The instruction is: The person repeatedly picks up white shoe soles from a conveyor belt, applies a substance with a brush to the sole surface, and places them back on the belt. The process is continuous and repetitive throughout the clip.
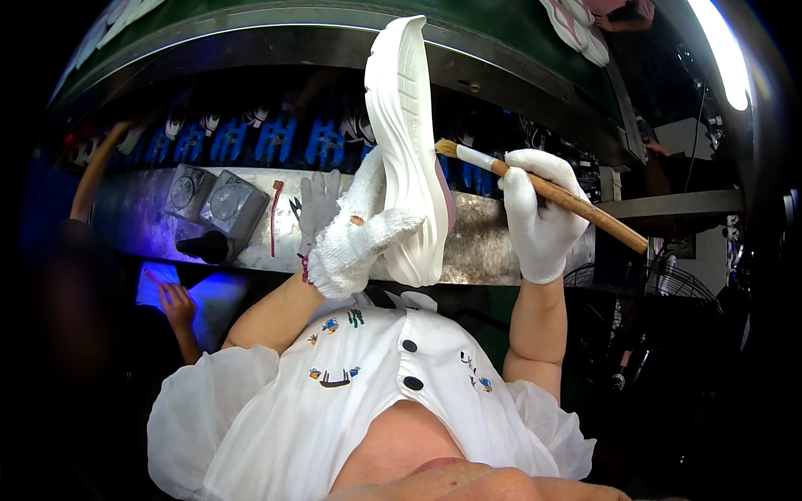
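Note:
A white shoe sole [407, 142] with wavy ridged sides stands upright in front of me, a pinkish patch showing along its right edge. My left hand [347, 250], in a white knit glove with a hole in it, grips the sole's lower part between thumb and fingers. On the other side, my gloved right hand [539, 213] is closed round a brush [601, 220] with a wooden handle, a pale ferrule and yellowish bristles. The brush slants up to the left. Its bristle tip is close to the sole's right side; whether they touch I cannot tell.
On the metal bench [484, 259] lie grey containers [236, 204], a red toothbrush [276, 217] and a grey glove [317, 204]. Blue racks [276, 140] line the space behind. More soles [568, 29] rest on a green surface. Another person's hand [177, 305] shows at left, a fan [689, 288] at right.

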`<state>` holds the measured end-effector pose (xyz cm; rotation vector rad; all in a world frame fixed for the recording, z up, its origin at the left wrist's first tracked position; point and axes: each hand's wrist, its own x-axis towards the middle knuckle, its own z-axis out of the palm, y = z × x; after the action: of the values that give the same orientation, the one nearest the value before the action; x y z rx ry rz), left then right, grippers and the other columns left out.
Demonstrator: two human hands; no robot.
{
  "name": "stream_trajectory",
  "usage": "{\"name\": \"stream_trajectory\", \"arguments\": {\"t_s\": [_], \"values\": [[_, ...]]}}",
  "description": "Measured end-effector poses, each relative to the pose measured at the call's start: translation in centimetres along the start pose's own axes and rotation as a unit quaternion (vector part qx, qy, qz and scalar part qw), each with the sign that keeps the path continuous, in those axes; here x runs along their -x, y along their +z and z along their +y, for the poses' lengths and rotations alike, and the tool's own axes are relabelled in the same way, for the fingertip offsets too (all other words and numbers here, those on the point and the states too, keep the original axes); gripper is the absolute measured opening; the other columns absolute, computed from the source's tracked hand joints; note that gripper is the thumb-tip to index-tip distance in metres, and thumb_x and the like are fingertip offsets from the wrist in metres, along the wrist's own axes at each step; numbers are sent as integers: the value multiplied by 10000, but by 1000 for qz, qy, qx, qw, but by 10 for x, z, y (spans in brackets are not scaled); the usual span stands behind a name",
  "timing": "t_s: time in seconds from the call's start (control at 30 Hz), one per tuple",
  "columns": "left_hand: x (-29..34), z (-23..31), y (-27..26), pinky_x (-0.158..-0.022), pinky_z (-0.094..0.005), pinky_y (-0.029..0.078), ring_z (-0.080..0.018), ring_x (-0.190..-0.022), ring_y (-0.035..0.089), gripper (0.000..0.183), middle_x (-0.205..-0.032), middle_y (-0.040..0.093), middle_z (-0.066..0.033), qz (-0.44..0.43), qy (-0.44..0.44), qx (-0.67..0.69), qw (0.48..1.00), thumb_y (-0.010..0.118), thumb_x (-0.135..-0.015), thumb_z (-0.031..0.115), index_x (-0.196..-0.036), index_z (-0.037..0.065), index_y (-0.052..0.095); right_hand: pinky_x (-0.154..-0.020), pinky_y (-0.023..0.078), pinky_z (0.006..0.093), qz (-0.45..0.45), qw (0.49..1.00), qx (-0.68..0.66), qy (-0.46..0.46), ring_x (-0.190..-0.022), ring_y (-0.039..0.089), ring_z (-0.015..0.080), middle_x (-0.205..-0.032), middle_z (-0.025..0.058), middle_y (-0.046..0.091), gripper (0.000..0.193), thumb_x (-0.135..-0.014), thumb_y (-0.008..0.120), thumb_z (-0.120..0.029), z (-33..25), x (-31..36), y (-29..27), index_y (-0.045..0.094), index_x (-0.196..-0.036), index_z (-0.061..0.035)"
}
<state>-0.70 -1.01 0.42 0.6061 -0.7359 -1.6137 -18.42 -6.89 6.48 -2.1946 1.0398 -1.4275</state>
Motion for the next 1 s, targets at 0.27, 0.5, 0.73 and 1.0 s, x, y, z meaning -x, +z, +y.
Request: {"name": "stream_trajectory", "arguments": {"t_s": [0.27, 0.5, 0.73, 1.0], "values": [[-2, 16, 9, -953, -332, 412, -196, -1143, 465, 706, -1242, 434, -102, 34, -5, 40, 999, 634, -797, 204, -1365, 63, 239, -485, 460, 236, -73, 991, 56, -100, -528, 566, 147, -657, 44, 615, 166, -649, 692, -7, -16, -1, -3, 631, -789, -72], [-2, 16, 0, -945, -336, 424, -194, -1144, 475, 702, -1262, 438, -86, 89, 57, 63, 992, 615, -818, 210, -1388, 70, 231, -472, 453, 234, -87, 987, 66, -115, -504, 552, 147, -654, 38, 619, 154, -627, 695, -21, -24, 7, -14, 635, -759, -75], [2, 14, 0, -953, -336, 414, -195, -1149, 469, 709, -1266, 434, -87, 93, 49, 59, 993, 620, -812, 210, -1389, 76, 230, -473, 427, 226, -25, 996, -8, -86, -518, 538, 142, -665, 67, 624, 117, -681, 671, -23, -23, 17, -20, 633, -791, -31], [8, 7, 5, -951, -328, 413, -186, -1148, 466, 702, -1266, 427, -96, 37, -6, 89, 995, 597, -814, 159, -1391, 74, 205, -527, 437, 214, -13, 991, 39, -125, -580, 546, 126, -709, 114, 594, 144, -779, 582, -5, -7, 13, -8, 582, -912, 49]]}}
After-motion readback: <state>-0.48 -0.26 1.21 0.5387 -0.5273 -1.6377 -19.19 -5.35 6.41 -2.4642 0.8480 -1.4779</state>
